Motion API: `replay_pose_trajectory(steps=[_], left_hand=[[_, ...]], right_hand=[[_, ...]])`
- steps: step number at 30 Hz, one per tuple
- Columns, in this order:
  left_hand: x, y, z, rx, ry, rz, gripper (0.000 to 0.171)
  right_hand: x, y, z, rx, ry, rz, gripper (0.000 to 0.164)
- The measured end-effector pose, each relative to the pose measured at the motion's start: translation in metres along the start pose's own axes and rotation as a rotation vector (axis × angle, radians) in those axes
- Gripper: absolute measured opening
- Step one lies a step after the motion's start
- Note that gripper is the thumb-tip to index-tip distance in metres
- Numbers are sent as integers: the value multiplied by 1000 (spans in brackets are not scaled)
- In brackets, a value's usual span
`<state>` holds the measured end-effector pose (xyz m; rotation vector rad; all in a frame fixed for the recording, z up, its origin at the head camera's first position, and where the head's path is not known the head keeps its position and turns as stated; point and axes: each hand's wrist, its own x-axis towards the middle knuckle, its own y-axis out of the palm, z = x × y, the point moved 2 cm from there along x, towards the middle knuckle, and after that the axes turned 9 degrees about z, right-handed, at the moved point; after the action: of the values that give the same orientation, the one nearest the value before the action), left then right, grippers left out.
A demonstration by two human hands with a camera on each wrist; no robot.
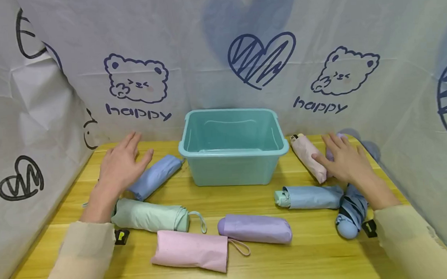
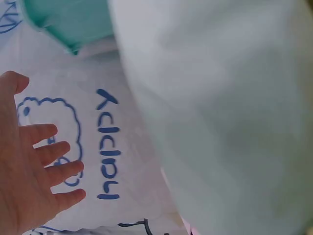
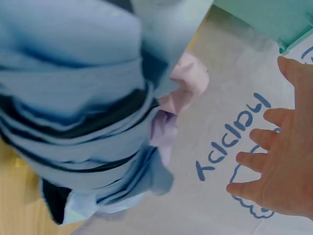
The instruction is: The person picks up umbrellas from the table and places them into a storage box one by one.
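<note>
My left hand (image 1: 120, 163) is held above the table's left side with fingers spread, holding nothing. Close by lie a blue folded umbrella (image 1: 156, 177) and a mint green one (image 1: 149, 215). On the right, my right hand (image 1: 345, 159) also hovers empty, fingers apart, partly hiding a purple umbrella (image 1: 329, 153). Beside it are a pale pink umbrella (image 1: 309, 156), a light blue umbrella (image 1: 313, 196) and a blue one with a round handle (image 1: 352, 212), which fills much of the right wrist view. A pink umbrella (image 1: 192, 250) and a lavender umbrella (image 1: 256, 228) lie in front.
A teal plastic bin (image 1: 233, 171) stands at the back middle of the yellow wooden table (image 1: 307, 258), with no umbrella visible inside. White cloth (image 1: 200, 72) printed with bears and hearts hangs behind and along both sides.
</note>
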<state>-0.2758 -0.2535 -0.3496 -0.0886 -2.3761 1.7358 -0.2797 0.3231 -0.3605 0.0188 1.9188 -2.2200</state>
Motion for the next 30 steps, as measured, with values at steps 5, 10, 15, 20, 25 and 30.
replay_pose_trajectory(steps=[5, 10, 15, 20, 25, 30], left_hand=[[-1, -9, -13, -86, 5, -122, 72], [5, -11, -33, -198, 5, -166, 66], [14, -12, -48, -292, 8, -165, 58], [30, -14, -60, -334, 13, -127, 52], [42, -8, -62, -359, 22, -72, 49], [47, 5, -61, -392, 31, -23, 48]], right_hand=[[4, -9, 11, -27, -33, -90, 87], [11, -15, 22, 27, -35, -60, 81], [22, -15, 31, 65, -18, 36, 79], [31, -12, 34, 51, -2, 148, 78], [40, -8, 35, 31, 3, 187, 73], [51, -3, 31, 25, 39, 244, 74]])
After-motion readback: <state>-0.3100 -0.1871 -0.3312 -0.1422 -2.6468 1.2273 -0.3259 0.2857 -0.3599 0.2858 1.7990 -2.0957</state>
